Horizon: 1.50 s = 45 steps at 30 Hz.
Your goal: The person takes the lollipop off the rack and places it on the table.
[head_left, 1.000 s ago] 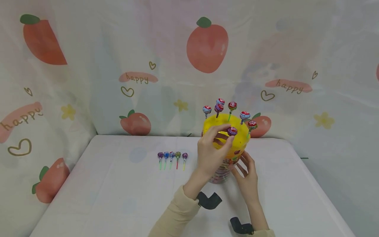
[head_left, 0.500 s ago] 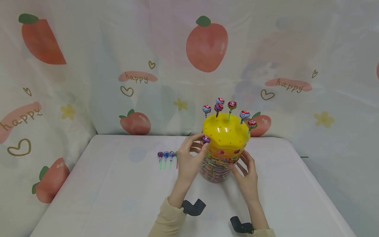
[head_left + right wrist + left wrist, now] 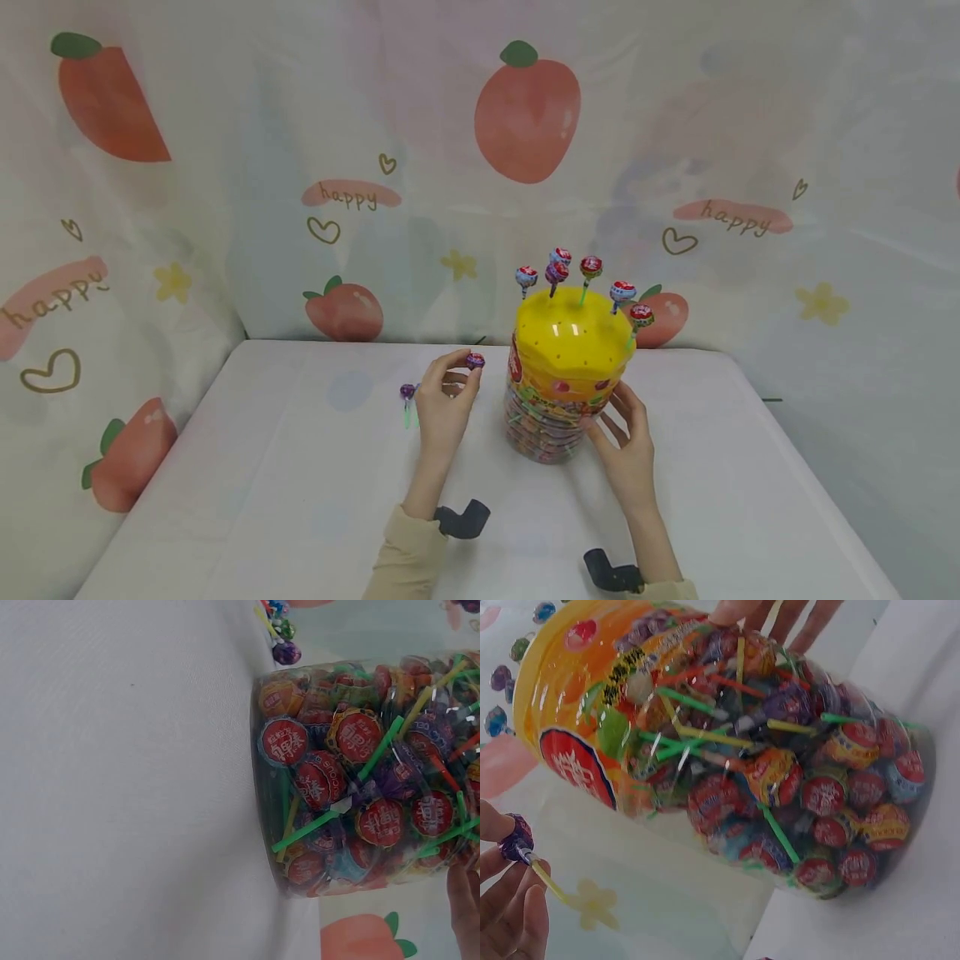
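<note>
Broadly, a white-covered table [image 3: 262, 500] bears a clear jar of lollipops [image 3: 551, 427] whose yellow lid [image 3: 570, 350] holds six standing lollipops [image 3: 591, 267] along its far and right edge. Against the jar's right side rests the right hand [image 3: 627, 454], thumb and fingers spread, while the left hand [image 3: 442, 414], apart from the jar to its left, pinches a purple-wrapped lollipop [image 3: 476, 361] with other lollipops [image 3: 407, 392] lying partly hidden behind that hand.

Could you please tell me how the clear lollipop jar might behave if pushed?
The jar is probably heavy for its size, packed as it is with lollipops. Being taller than wide, it could tip if pushed near the yellow lid. It looks glossy, so may be slippery.
</note>
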Motion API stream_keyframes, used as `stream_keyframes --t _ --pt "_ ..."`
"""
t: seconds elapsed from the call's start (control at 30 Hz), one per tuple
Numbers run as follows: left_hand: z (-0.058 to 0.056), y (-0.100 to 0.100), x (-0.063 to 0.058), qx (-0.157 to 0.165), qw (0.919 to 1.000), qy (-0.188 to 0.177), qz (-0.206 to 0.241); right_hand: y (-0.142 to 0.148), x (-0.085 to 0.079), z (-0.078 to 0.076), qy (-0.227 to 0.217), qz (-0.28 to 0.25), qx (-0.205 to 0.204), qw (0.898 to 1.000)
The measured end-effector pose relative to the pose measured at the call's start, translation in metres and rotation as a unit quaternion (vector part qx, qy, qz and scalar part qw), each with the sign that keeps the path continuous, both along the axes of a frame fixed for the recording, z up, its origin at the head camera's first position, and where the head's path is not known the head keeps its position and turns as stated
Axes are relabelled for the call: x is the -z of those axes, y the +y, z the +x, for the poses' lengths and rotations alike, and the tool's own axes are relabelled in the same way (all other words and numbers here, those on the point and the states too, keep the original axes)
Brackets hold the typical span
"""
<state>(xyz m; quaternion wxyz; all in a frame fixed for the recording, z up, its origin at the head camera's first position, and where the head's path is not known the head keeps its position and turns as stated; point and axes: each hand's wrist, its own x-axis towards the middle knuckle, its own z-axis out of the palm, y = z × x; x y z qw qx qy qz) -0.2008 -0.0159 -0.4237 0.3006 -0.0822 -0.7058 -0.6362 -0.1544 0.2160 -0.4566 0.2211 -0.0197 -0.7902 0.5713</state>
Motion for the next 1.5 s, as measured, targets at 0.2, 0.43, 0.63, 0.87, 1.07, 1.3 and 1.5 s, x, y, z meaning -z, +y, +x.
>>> stream_keyframes --t 0.2,0.43,0.63,0.87,1.07,1.3,1.5 --pt "-0.012 -0.017 0.015 -0.035 0.9986 -0.039 0.007 0.001 0.001 -0.001 -0.006 0.006 0.001 1.000" --pt "-0.025 -0.033 0.033 -0.076 0.9951 -0.061 -0.010 0.001 0.001 -0.001 -0.005 0.000 0.001 1.000" --pt "-0.034 -0.051 0.045 -0.111 0.9896 -0.092 -0.004 -0.001 0.000 0.001 -0.006 -0.005 -0.002 1.000" --pt "-0.040 -0.069 0.056 -0.139 0.9836 -0.115 -0.008 0.000 0.000 0.001 -0.006 0.000 0.000 1.000" --pt "-0.046 -0.080 0.068 -0.155 0.9756 -0.153 -0.028 0.001 0.001 0.000 -0.004 -0.005 0.001 1.000" --pt "-0.051 -0.090 0.080 -0.160 0.9638 -0.205 -0.059 0.002 0.003 -0.001 -0.005 -0.004 0.005 1.000" --pt "-0.051 -0.095 0.088 -0.174 0.9562 -0.216 -0.094 0.001 0.002 -0.001 -0.007 -0.005 0.003 1.000"
